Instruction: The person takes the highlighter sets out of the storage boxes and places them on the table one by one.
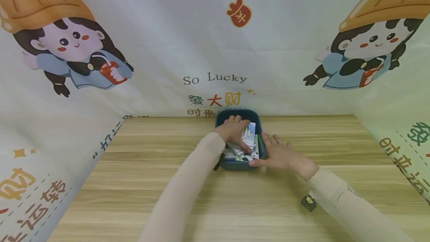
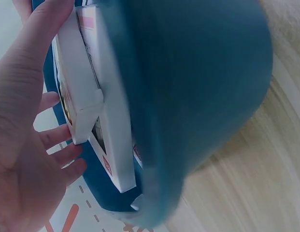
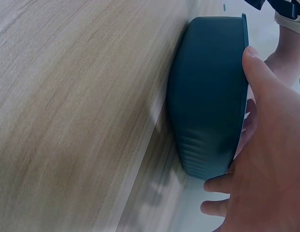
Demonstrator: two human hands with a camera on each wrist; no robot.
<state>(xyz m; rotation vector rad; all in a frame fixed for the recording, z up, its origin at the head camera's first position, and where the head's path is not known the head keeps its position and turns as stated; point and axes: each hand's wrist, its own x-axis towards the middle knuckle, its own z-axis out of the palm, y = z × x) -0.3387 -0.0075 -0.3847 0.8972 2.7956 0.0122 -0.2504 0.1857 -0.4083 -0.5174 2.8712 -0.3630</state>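
Observation:
A dark blue plastic basket (image 1: 239,166) stands on the wooden table against the back cloth. Inside it lie several small flat white cardboard boxes (image 2: 116,140), at least one printed with a panda. My left hand (image 1: 234,132) reaches into the basket from above and grips a small white box (image 2: 82,77) between thumb and fingers, its blue printed face partly showing in the head view. My right hand (image 1: 280,154) rests against the basket's right side, the thumb (image 3: 253,58) on the rim and the fingers loosely extended. The left hand covers part of the contents.
Wood-grain table (image 1: 141,197) surface extends around the basket. A printed cloth (image 1: 161,29) hangs behind and along both sides, close to the basket's far end. Small black devices (image 1: 309,202) are worn at the wrists.

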